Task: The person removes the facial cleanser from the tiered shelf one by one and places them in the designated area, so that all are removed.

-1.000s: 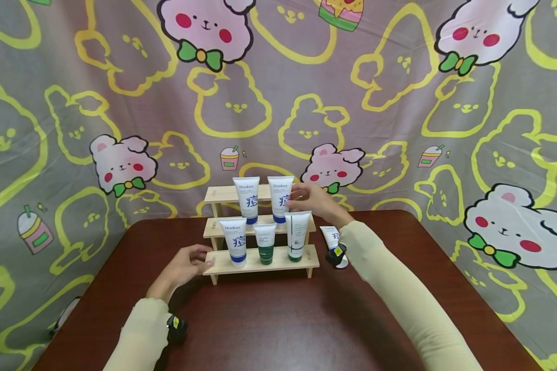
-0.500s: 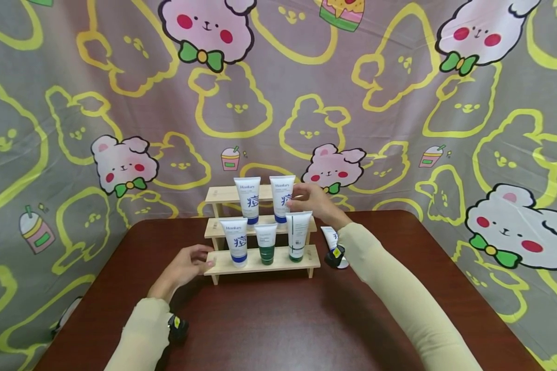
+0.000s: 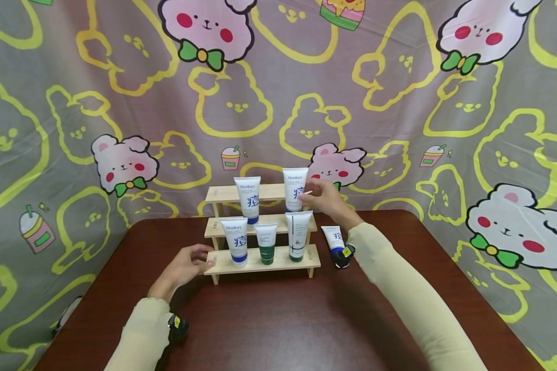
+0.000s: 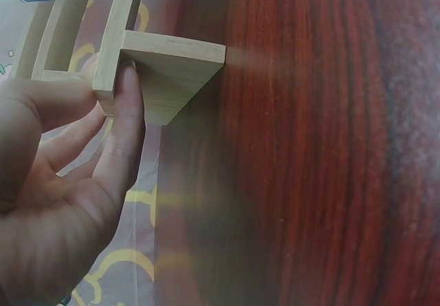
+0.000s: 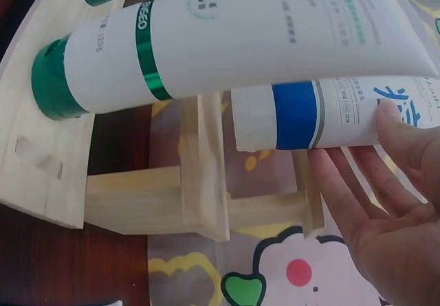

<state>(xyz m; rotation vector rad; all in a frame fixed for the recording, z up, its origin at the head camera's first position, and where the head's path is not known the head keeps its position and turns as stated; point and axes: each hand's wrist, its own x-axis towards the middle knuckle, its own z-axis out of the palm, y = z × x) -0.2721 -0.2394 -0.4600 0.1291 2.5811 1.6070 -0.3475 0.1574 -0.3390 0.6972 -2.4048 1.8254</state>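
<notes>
The fingers of my right hand [image 3: 327, 198] grip a white tube [image 3: 295, 185] by its right side, toward the back of the wooden stand [image 3: 220, 194] at its right end. The fingers of my left hand [image 3: 187, 265] pinch the left end of the stand's lowest step. I take the step in hand to be adjusting where this tube stands, with my left hand steadying the stand. The next move seems to call for an upright, level hold and a gentle setting-down, clear of the tall green-capped tube [image 3: 298, 234] at the right of the lowest step. My tube looks upright, its flat crimped end up and its cap down, with blue lettering on the front and a blue band above the pale cap. The cap appears off the stand's middle step, but I cannot tell exactly which step lies beneath it. A similar tube [image 3: 332, 237] lies on the surface [image 3: 269, 314], right of the stand.
</notes>
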